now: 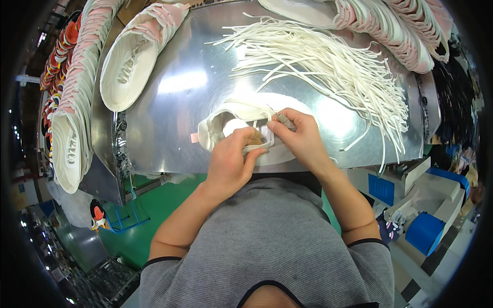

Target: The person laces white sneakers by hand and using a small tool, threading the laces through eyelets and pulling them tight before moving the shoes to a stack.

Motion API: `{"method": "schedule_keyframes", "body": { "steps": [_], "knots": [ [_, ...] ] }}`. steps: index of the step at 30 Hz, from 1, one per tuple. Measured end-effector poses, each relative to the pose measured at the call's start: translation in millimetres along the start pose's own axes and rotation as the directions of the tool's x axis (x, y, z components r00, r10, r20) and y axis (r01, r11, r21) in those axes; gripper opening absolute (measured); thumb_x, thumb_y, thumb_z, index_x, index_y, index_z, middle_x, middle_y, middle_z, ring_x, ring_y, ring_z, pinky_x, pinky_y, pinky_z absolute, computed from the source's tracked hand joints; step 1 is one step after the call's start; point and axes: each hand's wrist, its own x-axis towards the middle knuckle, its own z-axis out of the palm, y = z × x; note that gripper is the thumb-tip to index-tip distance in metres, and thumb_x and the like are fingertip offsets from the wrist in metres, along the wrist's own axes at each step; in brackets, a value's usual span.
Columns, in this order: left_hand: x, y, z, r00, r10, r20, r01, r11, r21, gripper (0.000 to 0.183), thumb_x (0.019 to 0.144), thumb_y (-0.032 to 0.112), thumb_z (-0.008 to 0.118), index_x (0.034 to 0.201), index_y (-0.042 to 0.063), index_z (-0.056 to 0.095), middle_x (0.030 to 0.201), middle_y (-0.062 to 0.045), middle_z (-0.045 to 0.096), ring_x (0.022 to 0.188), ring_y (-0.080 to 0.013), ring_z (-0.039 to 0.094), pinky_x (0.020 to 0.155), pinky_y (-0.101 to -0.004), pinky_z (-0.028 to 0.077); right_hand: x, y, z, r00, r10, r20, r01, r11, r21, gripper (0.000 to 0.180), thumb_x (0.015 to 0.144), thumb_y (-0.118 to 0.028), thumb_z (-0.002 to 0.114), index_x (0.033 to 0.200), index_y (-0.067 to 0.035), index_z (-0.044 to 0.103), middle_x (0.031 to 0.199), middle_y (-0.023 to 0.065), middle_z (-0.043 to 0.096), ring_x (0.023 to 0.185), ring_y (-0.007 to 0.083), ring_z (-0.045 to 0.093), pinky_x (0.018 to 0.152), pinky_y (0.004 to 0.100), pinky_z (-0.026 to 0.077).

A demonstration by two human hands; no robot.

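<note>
A white shoe upper (215,123) lies on the metal tabletop before me, its heel end with a pink tab to the left. My left hand (233,159) grips the near edge of its lacing opening, fingers partly inside. Between thumb and fingers, my right hand (298,133) holds a small pointed hand tool (285,120) with a thin metal tip, perhaps an awl or hook. White shoelace (270,134) crosses the opening beside the right fingertips. Part of the upper is hidden under both hands.
A loose pile of white shoelaces (319,61) covers the back right of the metal tabletop (173,127). Nested white-and-pink uppers lie at back right (385,29), at back left (131,61) and in a long stack (73,115) further left. A grey-and-blue machine (427,215) stands at right.
</note>
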Motion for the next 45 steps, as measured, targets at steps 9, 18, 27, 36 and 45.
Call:
{"method": "schedule_keyframes", "body": {
  "steps": [9,18,27,36,45],
  "knots": [
    [3,9,-3,0.999,-0.036,-0.034,0.041,0.982,0.182,0.031,0.083,0.004,0.073,0.11,0.001,0.057,0.094,-0.014,0.067,0.088,-0.0314,0.067,0.077,-0.0386,0.052,-30,-7,-24,0.958,-0.151,-0.243,0.152,0.988,-0.014,0.024,0.083,-0.021,0.076,0.097,-0.004,0.067,0.086,0.0091,0.065,0.068,0.0195,0.063,0.06,0.0316,0.049],
    [29,26,3,0.985,0.013,0.171,-0.097,0.867,0.489,0.023,0.081,0.008,0.073,0.103,0.005,0.064,0.086,-0.011,0.064,0.078,-0.0325,0.062,0.07,-0.0395,0.048,-53,-21,-38,0.923,-0.379,-0.066,0.288,0.794,-0.535,0.02,0.08,-0.007,0.069,0.098,-0.011,0.061,0.098,0.0068,0.058,0.071,0.0273,0.063,0.058,0.0391,0.049],
    [45,11,-1,0.987,0.157,-0.021,-0.142,0.938,0.317,0.021,0.08,0.001,0.072,0.1,0.001,0.066,0.082,-0.014,0.061,0.077,-0.0332,0.06,0.065,-0.0403,0.046,-86,5,-47,0.996,0.085,-0.011,-0.084,0.996,0.038,0.023,0.09,-0.017,0.072,0.108,-0.003,0.072,0.073,0.0046,0.069,0.062,0.0093,0.06,0.058,0.0238,0.048],
    [34,38,-4,0.968,0.249,0.016,-0.242,0.92,0.307,0.025,0.077,-0.003,0.071,0.101,0.001,0.067,0.076,-0.012,0.054,0.067,-0.0285,0.055,0.059,-0.0383,0.042,-58,6,-21,0.984,-0.073,0.161,0.041,0.98,0.197,0.016,0.091,-0.018,0.07,0.091,-0.002,0.067,0.066,-0.0033,0.049,0.064,0.0045,0.044,0.057,0.0223,0.037],
    [31,2,2,0.985,0.029,0.169,-0.09,0.925,0.369,0.019,0.085,0.007,0.067,0.103,0.001,0.064,0.087,-0.013,0.058,0.081,-0.0349,0.058,0.072,-0.0436,0.046,-26,10,-16,0.967,-0.249,-0.061,0.25,0.968,0.004,0.016,0.091,-0.009,0.068,0.105,-0.003,0.066,0.084,0.0094,0.062,0.06,0.0141,0.053,0.054,0.0278,0.043]
  ]
}}
